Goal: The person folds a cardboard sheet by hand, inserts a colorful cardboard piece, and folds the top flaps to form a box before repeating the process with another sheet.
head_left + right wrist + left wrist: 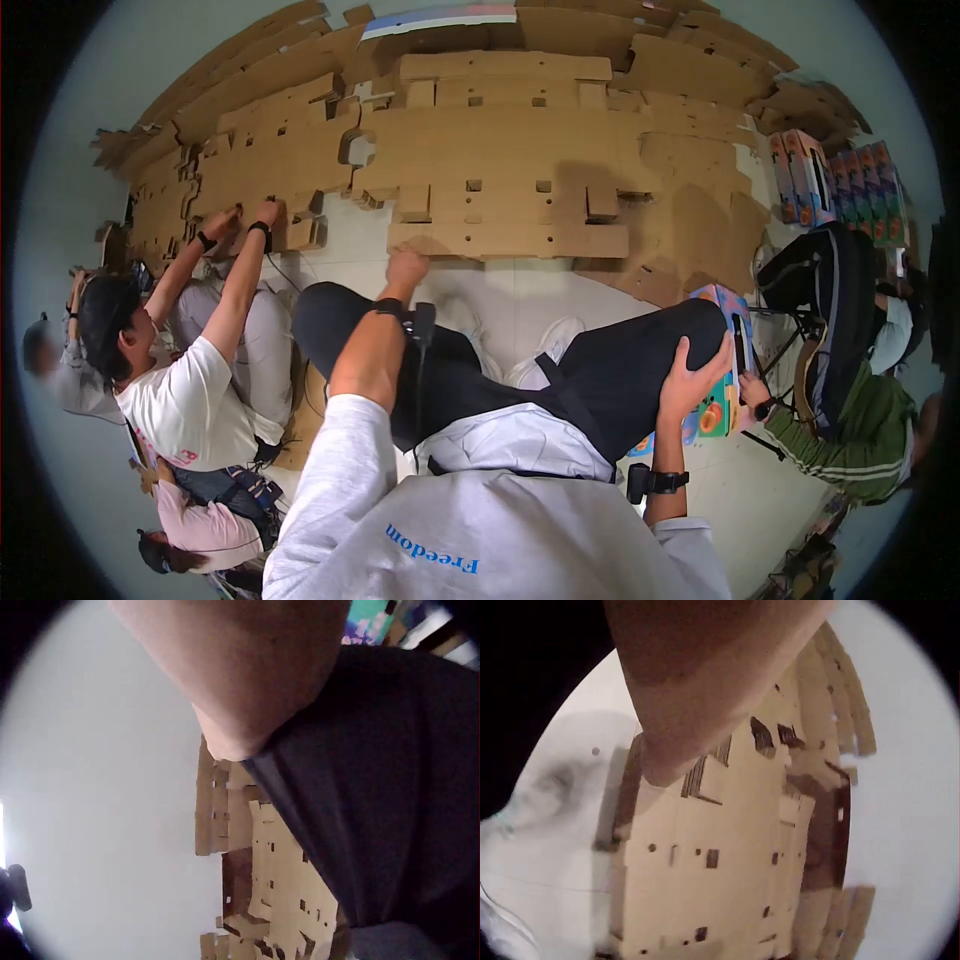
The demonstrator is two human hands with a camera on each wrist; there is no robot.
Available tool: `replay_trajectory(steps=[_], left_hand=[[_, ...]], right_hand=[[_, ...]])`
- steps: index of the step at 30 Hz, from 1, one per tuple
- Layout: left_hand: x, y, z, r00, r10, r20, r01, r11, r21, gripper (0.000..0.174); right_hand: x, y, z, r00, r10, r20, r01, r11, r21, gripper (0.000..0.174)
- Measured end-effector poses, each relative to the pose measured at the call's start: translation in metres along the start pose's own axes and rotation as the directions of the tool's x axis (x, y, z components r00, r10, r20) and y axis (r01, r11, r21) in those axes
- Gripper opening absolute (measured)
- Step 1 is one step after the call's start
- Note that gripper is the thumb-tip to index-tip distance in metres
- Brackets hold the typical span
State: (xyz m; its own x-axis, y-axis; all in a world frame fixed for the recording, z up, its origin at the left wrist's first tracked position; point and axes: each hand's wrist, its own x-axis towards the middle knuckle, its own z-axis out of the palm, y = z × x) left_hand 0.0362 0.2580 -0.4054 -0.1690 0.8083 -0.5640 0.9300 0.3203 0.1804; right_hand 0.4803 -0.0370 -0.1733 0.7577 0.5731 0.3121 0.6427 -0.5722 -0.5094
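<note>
A large flat cardboard sheet (520, 150) with square cut-outs and folded flaps lies on the floor in front of me. My left hand (407, 268) is at its near left corner, fingers pinching the edge. In the left wrist view the left hand (679, 742) meets the sheet (735, 862) along its side, its fingertips mostly hidden. My right hand (694, 382) rests against my right knee with thumb and fingers extended, holding nothing. In the right wrist view the right hand (232, 720) lies against the dark trouser leg (375, 780).
More cardboard (265, 140) spreads to the left, where a seated person (190, 390) works at it. Colourful boxes (717, 415) stand beside my right knee, and several more (865, 190) are stacked farther right. Another person in a green sleeve (840, 440) sits at the right.
</note>
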Motion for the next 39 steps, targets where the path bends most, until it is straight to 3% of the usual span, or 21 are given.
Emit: replay_trajectory(steps=[3, 4, 6, 7, 8, 13, 16, 19, 22, 23, 26, 32, 33, 36, 37, 38, 39], left_hand=[[0.022, -0.012, -0.019, 0.989, -0.11, -0.1, 0.097, 0.987, -0.13, 0.078], [0.028, -0.019, -0.021, 0.991, -0.135, -0.013, 0.121, 0.928, -0.351, 0.081], [0.036, -0.033, -0.02, 0.977, -0.137, 0.166, 0.214, 0.66, -0.72, 0.088], [0.034, -0.036, -0.019, 0.952, -0.184, 0.244, 0.306, 0.571, -0.762, 0.086], [0.036, -0.039, -0.015, 0.954, -0.174, 0.243, 0.299, 0.554, -0.777, 0.087], [0.034, -0.052, 0.001, 0.969, -0.199, 0.143, 0.226, 0.498, -0.837, 0.083], [0.035, -0.05, 0.008, 0.948, -0.248, -0.2, 0.042, 0.72, -0.693, 0.056], [0.036, -0.053, 0.001, 0.94, -0.182, -0.29, -0.011, 0.831, -0.556, 0.046], [0.031, -0.042, -0.007, 0.917, -0.126, -0.378, 0.014, 0.959, -0.284, 0.048], [0.034, -0.039, -0.017, 0.989, 0.003, -0.149, -0.071, 0.889, -0.452, 0.052], [0.081, -0.06, 0.024, 0.974, 0.037, -0.224, -0.14, 0.875, -0.464, 0.054], [0.06, -0.03, -0.015, 0.974, 0.053, -0.222, -0.167, 0.826, -0.539, 0.051], [0.033, -0.013, -0.041, 0.954, 0.151, -0.258, -0.251, 0.873, -0.418, 0.05], [-0.015, 0.021, -0.074, 0.956, 0.113, -0.27, -0.238, 0.84, -0.488, 0.05], [-0.032, 0.026, -0.075, 0.939, 0.071, -0.336, -0.281, 0.719, -0.635, 0.047], [-0.044, 0.031, -0.078, 0.966, 0.008, -0.257, -0.217, 0.561, -0.799, 0.038], [-0.054, 0.032, -0.084, 0.985, -0.033, -0.169, -0.145, 0.371, -0.917, 0.029]], right_hand=[[-0.005, 0.009, 0.0, 0.999, 0.054, -0.006, -0.054, 0.998, -0.019, 0.073], [-0.006, 0.012, -0.002, 0.998, 0.066, -0.003, -0.066, 0.997, -0.033, 0.073], [-0.006, 0.018, -0.002, 0.998, 0.057, -0.011, -0.057, 0.997, -0.046, 0.071], [0.0, 0.015, -0.002, 0.999, 0.051, -0.014, -0.051, 0.997, -0.05, 0.07], [0.0, 0.016, 0.001, 0.999, 0.039, -0.018, -0.04, 0.998, -0.046, 0.07], [-0.001, 0.011, 0.007, 1.0, 0.017, -0.023, -0.018, 1.0, -0.024, 0.068], [-0.001, 0.003, 0.007, 1.0, 0.005, -0.021, -0.005, 1.0, -0.015, 0.068], [-0.003, 0.004, 0.012, 0.999, -0.03, -0.022, 0.029, 0.999, -0.045, 0.069], [-0.001, -0.009, 0.012, 0.999, -0.035, -0.008, 0.034, 0.999, -0.037, 0.07], [-0.001, -0.015, 0.016, 1.0, -0.013, -0.006, 0.013, 1.0, -0.011, 0.07], [-0.002, -0.029, 0.023, 1.0, -0.008, 0.0, 0.008, 1.0, -0.01, 0.071], [-0.004, -0.03, 0.027, 1.0, 0.026, -0.006, -0.026, 1.0, -0.004, 0.068], [-0.008, -0.028, 0.025, 1.0, 0.028, 0.002, -0.028, 1.0, 0.004, 0.067], [-0.012, -0.027, 0.026, 1.0, -0.004, 0.013, 0.005, 1.0, -0.008, 0.063], [-0.015, -0.027, 0.028, 0.999, -0.033, 0.031, 0.034, 0.999, -0.024, 0.062], [-0.016, -0.028, 0.033, 0.997, -0.064, 0.049, 0.066, 0.997, -0.032, 0.061], [-0.014, -0.034, 0.033, 0.97, -0.244, 0.011, 0.244, 0.968, -0.064, 0.046]])
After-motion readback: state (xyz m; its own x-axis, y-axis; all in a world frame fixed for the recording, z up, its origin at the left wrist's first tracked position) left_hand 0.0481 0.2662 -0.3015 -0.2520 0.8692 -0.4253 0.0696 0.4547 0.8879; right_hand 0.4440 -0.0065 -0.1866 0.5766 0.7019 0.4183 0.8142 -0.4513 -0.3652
